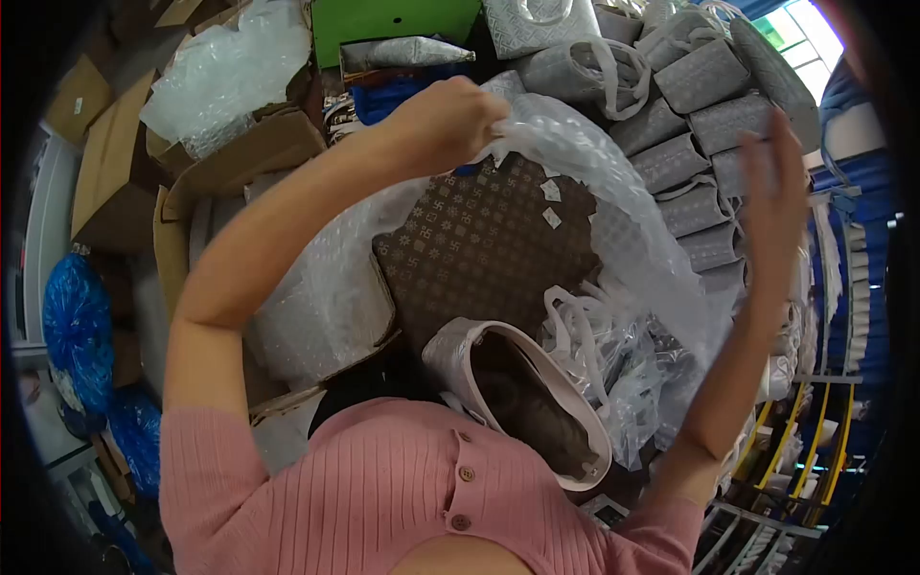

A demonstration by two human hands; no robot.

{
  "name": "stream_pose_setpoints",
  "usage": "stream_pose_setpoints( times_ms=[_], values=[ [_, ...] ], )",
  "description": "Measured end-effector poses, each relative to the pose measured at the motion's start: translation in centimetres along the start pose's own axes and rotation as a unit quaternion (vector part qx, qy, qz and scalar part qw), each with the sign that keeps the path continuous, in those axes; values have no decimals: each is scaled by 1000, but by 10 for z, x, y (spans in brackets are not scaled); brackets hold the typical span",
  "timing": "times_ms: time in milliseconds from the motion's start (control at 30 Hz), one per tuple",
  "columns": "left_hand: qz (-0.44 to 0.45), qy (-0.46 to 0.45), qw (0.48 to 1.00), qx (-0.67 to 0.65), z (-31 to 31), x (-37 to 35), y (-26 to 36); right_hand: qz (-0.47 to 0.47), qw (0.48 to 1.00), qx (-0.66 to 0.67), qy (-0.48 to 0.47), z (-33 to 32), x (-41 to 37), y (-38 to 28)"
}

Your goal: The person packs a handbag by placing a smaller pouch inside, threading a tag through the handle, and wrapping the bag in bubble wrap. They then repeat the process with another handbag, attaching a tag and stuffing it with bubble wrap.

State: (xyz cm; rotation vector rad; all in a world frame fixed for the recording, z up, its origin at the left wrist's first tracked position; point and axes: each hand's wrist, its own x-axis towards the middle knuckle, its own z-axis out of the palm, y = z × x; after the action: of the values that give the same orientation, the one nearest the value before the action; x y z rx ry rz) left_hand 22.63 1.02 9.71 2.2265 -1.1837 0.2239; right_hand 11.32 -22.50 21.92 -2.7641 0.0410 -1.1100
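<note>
My left hand [458,120] is closed in a fist on one end of a sheet of bubble wrap [613,177]. From that fist the clear sheet arcs over the brown patterned surface and hangs down to the right. Raised at the right is my right hand [774,187], smeared by motion, its fingers apart and nothing visible in them. Close to my body, an open handbag [537,402] with a pale rim and dark lining lies tilted. Beside it is a heap of clear plastic bags [637,369]. Small white paper pieces [551,191] rest on the brown patterned surface [460,249].
Silver-grey handbags [704,77] are stacked at the back right. On the left stands an open cardboard box [240,168], with bubble wrap [321,297] spilling near my left arm. A green box [393,24] is at the back, and blue plastic bundles [79,331] lie far left.
</note>
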Motion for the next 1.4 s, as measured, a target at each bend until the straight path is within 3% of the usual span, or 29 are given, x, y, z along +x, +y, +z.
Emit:
stream_pose_setpoints(
  times_ms=[33,67,100,167,200,233,267,300,333,367,433,467,533,667,733,767,833,867,933,967,1067,1100,1133,1167,1233,1333,1400],
  values=[
    [12,-54,998,-27,-20,15,23,-156,987,-13,-37,20,-13,-28],
    [25,-108,992,-52,-33,24,41,-154,988,-15,-25,37,-21,-47],
    [70,-35,981,-176,-26,29,31,-144,983,9,-116,53,-26,-60],
    [71,-37,988,-135,-43,18,25,-137,946,119,-270,67,-12,-51],
    [60,-34,992,-103,-52,9,21,-143,910,200,-334,64,0,-37],
    [85,-17,996,-21,-53,-6,23,-88,848,222,-472,49,9,-38],
    [16,-60,996,-65,-49,-18,28,-92,850,223,-468,48,13,-35],
    [-55,-104,987,-113,-46,-29,36,-73,799,247,-543,50,18,-32],
    [-79,-89,979,-164,-44,-38,41,-55,741,267,-613,51,21,-28],
    [-78,-87,980,-163,-42,-41,36,-56,742,266,-612,52,24,-22],
    [-89,-32,943,-318,-41,-41,27,-79,725,322,-604,52,29,-12],
    [-87,-30,943,-319,-40,-42,25,-79,726,320,-604,51,29,-9],
    [-172,-19,939,-297,-49,-40,39,-55,736,331,-588,48,29,-8],
    [-123,33,975,-180,-47,-37,48,-96,790,246,-554,37,22,-14],
    [-67,65,995,-38,-49,-37,48,-160,861,221,-430,34,11,-24],
    [-65,65,995,-36,-48,-36,48,-161,862,221,-428,37,3,-31],
    [114,113,986,34,-42,-36,47,-282,913,160,-246,46,-17,-41],
    [113,113,986,36,-43,-40,44,-285,927,168,-178,46,-22,-40],
    [61,145,987,-30,-50,-48,35,-275,931,178,-160,50,-26,-21],
    [81,121,988,50,-49,-51,39,-262,936,187,-142,53,-27,-14],
    [122,162,979,19,-47,-54,32,-263,941,208,-43,62,-32,-5],
    [-28,241,968,-60,-68,-71,10,-189,962,194,38,57,-24,41],
    [-176,312,923,-138,-96,-101,-23,138,983,121,14,28,-14,100],
    [-167,362,912,-93,-116,-137,-58,98,971,138,168,25,-20,183],
    [-166,410,896,-37,-129,-155,-76,78,997,2,27,-22,-21,191],
    [-46,267,926,264,-87,-95,-22,-65,996,40,-55,-17,-2,29],
    [136,260,945,146,-56,-38,28,-126,961,23,-244,-3,-6,-59]
  ],
)
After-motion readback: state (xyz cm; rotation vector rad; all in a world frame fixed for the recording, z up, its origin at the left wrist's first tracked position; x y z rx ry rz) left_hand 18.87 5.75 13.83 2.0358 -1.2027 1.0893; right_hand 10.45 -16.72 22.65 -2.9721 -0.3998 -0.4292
